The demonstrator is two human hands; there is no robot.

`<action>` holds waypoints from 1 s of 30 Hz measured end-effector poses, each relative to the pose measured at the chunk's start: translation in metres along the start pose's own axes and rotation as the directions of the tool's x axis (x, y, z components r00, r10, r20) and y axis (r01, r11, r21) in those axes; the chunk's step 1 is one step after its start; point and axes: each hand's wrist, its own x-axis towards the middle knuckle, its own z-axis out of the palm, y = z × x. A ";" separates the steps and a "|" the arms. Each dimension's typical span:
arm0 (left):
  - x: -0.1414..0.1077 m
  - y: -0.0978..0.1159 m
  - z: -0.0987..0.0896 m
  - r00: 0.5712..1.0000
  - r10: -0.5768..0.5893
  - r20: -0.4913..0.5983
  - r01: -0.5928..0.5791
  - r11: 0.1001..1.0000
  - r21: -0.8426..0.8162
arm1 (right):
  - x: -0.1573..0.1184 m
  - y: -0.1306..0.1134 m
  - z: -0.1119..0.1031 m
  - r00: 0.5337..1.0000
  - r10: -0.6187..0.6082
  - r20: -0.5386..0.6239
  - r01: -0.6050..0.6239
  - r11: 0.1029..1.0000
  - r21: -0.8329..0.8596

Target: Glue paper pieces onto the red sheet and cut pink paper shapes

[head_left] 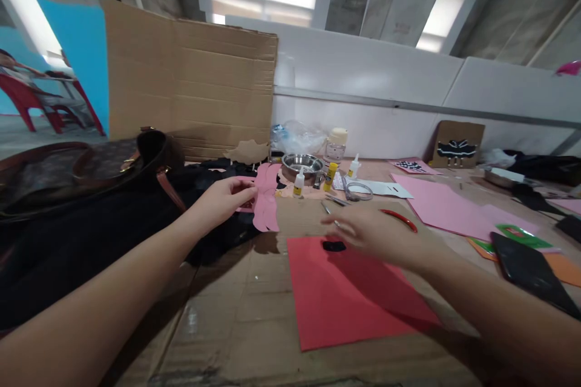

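My left hand (222,202) pinches a pink paper cutout (266,198) with wavy, scalloped edges, held upright at the edge of the dark fabric. Blurred by motion, my right hand (363,231) hovers over the top of a red sheet (345,308). Whether its fingers hold anything I cannot make out. Beneath its fingertips a small black piece (334,246) lies on the sheet. A red curved handle (399,217) shows behind that hand, and a thin metal tip (325,208) pokes out near the fingers; the hand hides what lies between.
A brown handbag (149,157) and black cloth fill the left. Behind stand a steel bowl (303,164), a glue bottle (298,182), a yellow glue stick (330,176) and a cardboard panel (190,84). Pink sheets (449,205) and a black phone (531,269) lie at right.
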 end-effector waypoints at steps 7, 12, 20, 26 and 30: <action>-0.006 0.010 -0.003 0.995 0.097 0.017 -0.097 0.993 0.064 | 0.013 0.101 0.003 0.883 0.454 -0.116 -0.462 0.885 -0.055; -0.008 0.013 -0.004 0.988 0.151 -0.022 -0.149 0.986 0.073 | -0.005 0.127 0.014 0.888 0.458 -0.051 -0.460 0.888 -0.033; -0.004 0.011 -0.008 0.986 0.159 -0.053 -0.159 0.987 0.009 | -0.016 0.132 0.005 0.961 0.273 0.042 -0.275 0.961 0.036; -0.001 0.009 -0.009 0.987 0.157 -0.039 -0.158 0.987 -0.031 | -0.022 0.146 0.010 0.956 0.289 0.050 -0.292 0.954 0.064; -0.001 0.009 -0.010 0.988 0.150 -0.032 -0.151 0.988 -0.038 | -0.021 0.144 0.012 0.930 0.367 0.019 -0.367 0.929 0.047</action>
